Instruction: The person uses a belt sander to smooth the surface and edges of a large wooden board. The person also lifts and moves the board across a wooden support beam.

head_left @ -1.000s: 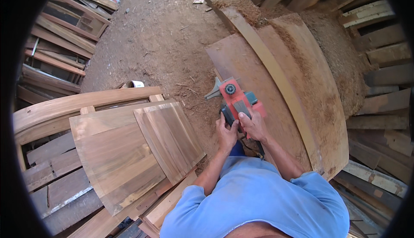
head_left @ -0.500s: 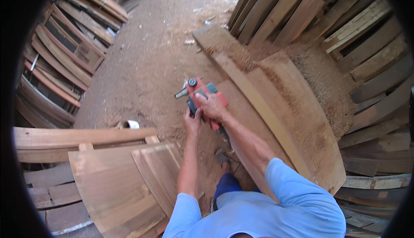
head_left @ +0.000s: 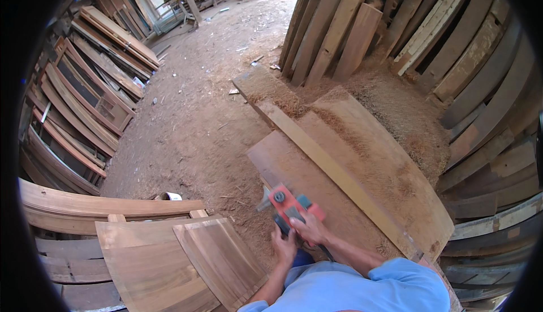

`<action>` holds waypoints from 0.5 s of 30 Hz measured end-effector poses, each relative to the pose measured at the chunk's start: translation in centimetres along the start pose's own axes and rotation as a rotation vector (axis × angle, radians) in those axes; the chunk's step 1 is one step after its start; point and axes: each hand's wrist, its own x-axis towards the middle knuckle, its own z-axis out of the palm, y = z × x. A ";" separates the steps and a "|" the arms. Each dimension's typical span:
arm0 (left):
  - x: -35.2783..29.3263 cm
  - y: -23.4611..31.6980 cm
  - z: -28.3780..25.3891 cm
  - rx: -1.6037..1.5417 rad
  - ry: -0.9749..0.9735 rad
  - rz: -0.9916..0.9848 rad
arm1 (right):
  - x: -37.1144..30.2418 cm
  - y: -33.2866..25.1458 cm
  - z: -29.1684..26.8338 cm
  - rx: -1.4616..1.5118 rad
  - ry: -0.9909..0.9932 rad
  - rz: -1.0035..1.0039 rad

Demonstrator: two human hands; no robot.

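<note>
A red and black electric hand planer (head_left: 289,199) with a round dark knob is held in both hands close to my body. My right hand (head_left: 311,228) wraps round its dark handle. My left hand (head_left: 283,245) grips the dark part at its near left side; those fingertips are partly hidden. The planer is at the left edge of a long brown board (head_left: 283,152) on the work surface; whether it touches the wood I cannot tell. A narrow wooden strip (head_left: 334,170) runs along that board's right side.
Right of the strip lies a wide panel (head_left: 396,182) strewn with wood shavings (head_left: 336,121). Smooth wooden panels (head_left: 141,250) rest at the lower left. Planks (head_left: 362,35) lean at the right, more timber (head_left: 85,91) at the left. A white cup-like object (head_left: 171,196) stands near the panels.
Both hands have drawn the planer back toward my body, from beyond the board's far left end to beside its near left edge. The view has tilted up, showing more of the far yard.
</note>
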 end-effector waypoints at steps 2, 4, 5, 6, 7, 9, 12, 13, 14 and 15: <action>-4.4 -0.3 1.0 0.021 0.027 0.080 | -3.7 0.7 -0.6 0.027 -0.005 0.026; -5.6 -0.3 1.1 0.022 0.027 0.111 | -5.4 0.5 -0.8 0.011 -0.008 0.107; -5.4 -0.2 1.0 0.017 0.014 0.100 | -5.3 0.2 -0.8 -0.008 -0.010 0.123; -4.7 -0.1 0.7 0.028 0.003 0.071 | -4.9 -0.2 -0.8 0.030 -0.014 0.094; -3.6 0.1 0.5 -0.012 0.021 0.102 | -3.9 -0.7 -0.8 0.038 -0.041 0.137; -0.5 0.7 -0.1 -0.034 0.036 0.068 | -0.9 -1.6 -0.5 0.024 -0.037 0.098; 5.2 1.5 -1.6 -0.124 0.090 0.075 | 5.7 -2.8 0.9 -0.047 0.028 -0.082; 7.6 1.8 -2.0 -0.219 0.086 0.041 | 8.3 -3.3 1.2 -0.082 0.036 -0.108; 9.9 1.9 -2.6 -0.297 0.080 0.004 | 10.8 -3.8 1.5 -0.090 0.057 -0.132; 13.1 2.1 -3.2 -0.330 0.103 0.159 | 13.4 -4.4 1.9 -0.099 0.077 -0.156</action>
